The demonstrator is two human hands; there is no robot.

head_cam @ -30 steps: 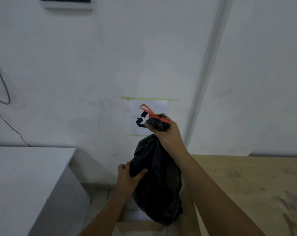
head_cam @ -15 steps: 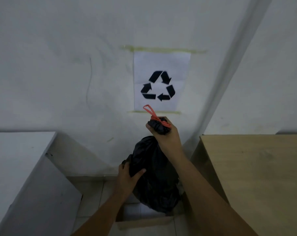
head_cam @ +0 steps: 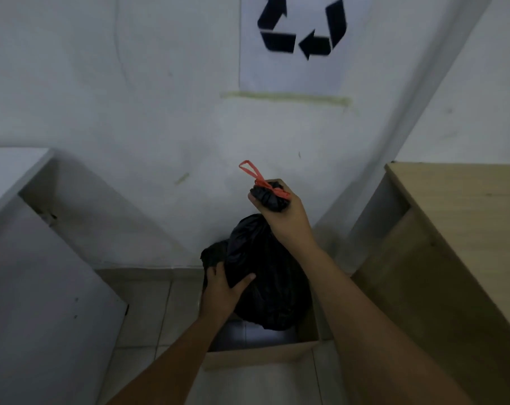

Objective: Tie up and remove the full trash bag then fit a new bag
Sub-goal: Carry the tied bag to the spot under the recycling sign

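Note:
A full black trash bag (head_cam: 272, 287) hangs over an open cardboard box bin (head_cam: 259, 353) on the floor. My right hand (head_cam: 286, 220) grips the bag's gathered neck from above. An orange drawstring loop (head_cam: 252, 172) sticks up out of that fist. My left hand (head_cam: 220, 293) clasps the bag's lower left side, thumb pressed into the plastic. The bag's bottom sits about level with the box's rim, and the dark inside of the box shows beneath it.
A white wall stands right behind, with a paper recycling sign (head_cam: 291, 42) taped on it. A grey-white cabinet (head_cam: 29, 273) stands at the left and a wooden desk (head_cam: 458, 244) at the right, leaving a narrow tiled gap (head_cam: 148, 311) around the box.
The view has tilted down and drawn closer, so the sign slid to the top and the box rim came into sight. Both hands keep the same hold on the bag.

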